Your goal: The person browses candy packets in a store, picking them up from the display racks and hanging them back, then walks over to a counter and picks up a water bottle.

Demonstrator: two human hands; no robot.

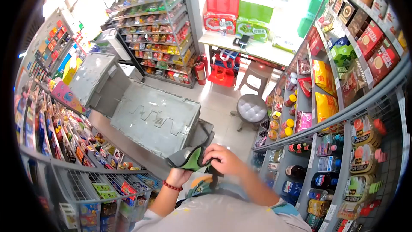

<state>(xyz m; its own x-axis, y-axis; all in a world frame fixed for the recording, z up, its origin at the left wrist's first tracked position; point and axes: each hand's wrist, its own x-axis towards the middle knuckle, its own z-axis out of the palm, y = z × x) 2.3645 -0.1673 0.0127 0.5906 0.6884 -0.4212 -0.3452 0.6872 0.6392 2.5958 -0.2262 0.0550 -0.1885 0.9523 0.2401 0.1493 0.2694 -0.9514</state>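
Note:
In front of my body I hold a dark grey fabric item with a green inside; its exact kind is unclear. My left hand, with a red bead bracelet on the wrist, is closed on its lower side. At its right edge, the fingers of my right hand are bent and pinch the dark rim. Just beyond the item lies a large grey plastic crate with an interlocking lid. Part of another grey crate stands to its left.
A grey round stool stands ahead to the right, near a white table bearing red and green boxes. Snack racks and a fire extinguisher are at the back. Stocked shelves line the right; a snack display lines the left.

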